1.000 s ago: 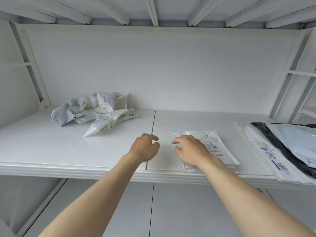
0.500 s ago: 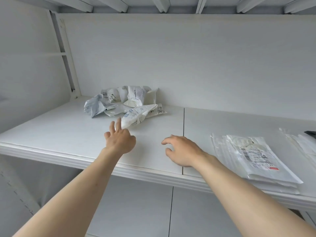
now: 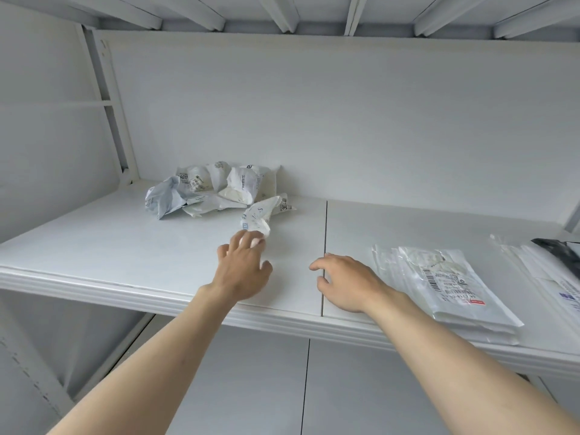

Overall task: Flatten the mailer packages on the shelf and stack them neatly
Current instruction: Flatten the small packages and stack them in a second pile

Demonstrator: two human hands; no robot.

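A pile of crumpled white and grey mailers (image 3: 216, 189) lies at the back left of the white shelf (image 3: 125, 246). One crumpled white mailer (image 3: 259, 218) with blue print sticks out toward me from that pile. My left hand (image 3: 243, 266) has its fingers curled round the near tip of this mailer. My right hand (image 3: 343, 282) rests on the shelf beside the seam, fingers loosely bent and holding nothing. A flat stack of clear and white mailers (image 3: 445, 287) lies just right of my right hand.
A second stack of flat mailers (image 3: 552, 277), with a black one (image 3: 561, 252) on top, lies at the far right edge. The shelf's back wall and a metal upright (image 3: 110, 98) at the left bound the space. A lower shelf shows beneath.
My left hand reached forward and closed on the tip of the nearest crumpled mailer. My right hand moved left off the flat stack. My view turned left.
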